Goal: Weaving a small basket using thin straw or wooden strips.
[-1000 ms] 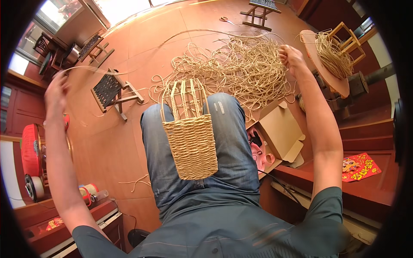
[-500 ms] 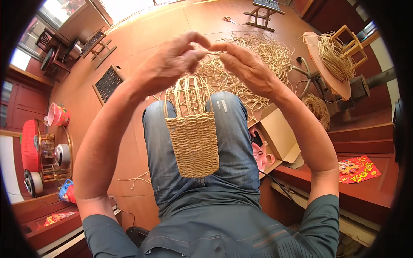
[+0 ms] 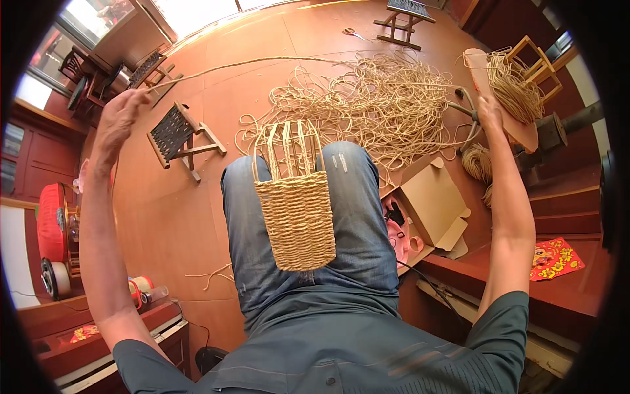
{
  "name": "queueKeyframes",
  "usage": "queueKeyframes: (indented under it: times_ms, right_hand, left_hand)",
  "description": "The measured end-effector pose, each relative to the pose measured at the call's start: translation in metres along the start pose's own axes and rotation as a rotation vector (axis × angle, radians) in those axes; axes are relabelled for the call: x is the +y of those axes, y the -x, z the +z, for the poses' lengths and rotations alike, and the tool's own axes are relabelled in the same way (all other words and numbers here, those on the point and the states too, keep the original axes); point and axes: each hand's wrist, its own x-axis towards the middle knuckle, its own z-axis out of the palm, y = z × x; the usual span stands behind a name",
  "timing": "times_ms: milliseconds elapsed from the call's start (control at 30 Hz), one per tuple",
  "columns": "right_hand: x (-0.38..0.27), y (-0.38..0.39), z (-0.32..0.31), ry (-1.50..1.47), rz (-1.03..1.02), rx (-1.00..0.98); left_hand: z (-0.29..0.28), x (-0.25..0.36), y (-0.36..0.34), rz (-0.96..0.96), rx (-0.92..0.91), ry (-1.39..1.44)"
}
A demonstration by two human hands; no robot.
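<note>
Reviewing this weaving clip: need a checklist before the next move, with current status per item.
1. Left hand gripping the cord: ok, strand runs out from its fingertips.
2. Right hand gripping a strand: cannot tell, too small to make out.
3. Woven piece supported: ok, lies on the lap.
4. Cord pile neatly coiled: not ok, loose loops cross all over.
5. Scissors apart from the pile: ok, on the floor beyond it.
</note>
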Motion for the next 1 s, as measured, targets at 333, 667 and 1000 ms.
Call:
queueKeyframes:
  times_ms: [333, 667, 1000]
  right_hand:
    - [-0.307, 0.25, -0.059, -0.864, -0.881, -0.632]
    - [-0.194, 0.204, -0.026, -0.315, -0.634, -0.235]
    - [-0.295, 0.302, -0.063, -0.65, -1.064, -0.422]
  left_hand:
    - [0.189, 0.153, 0.016, 0.511, -0.394, 0.118]
    - [0.128, 0.076, 0.052, 0.137, -0.369, 0.119]
    - [0.203, 0.118, 0.083, 0.488, -0.313, 0.249]
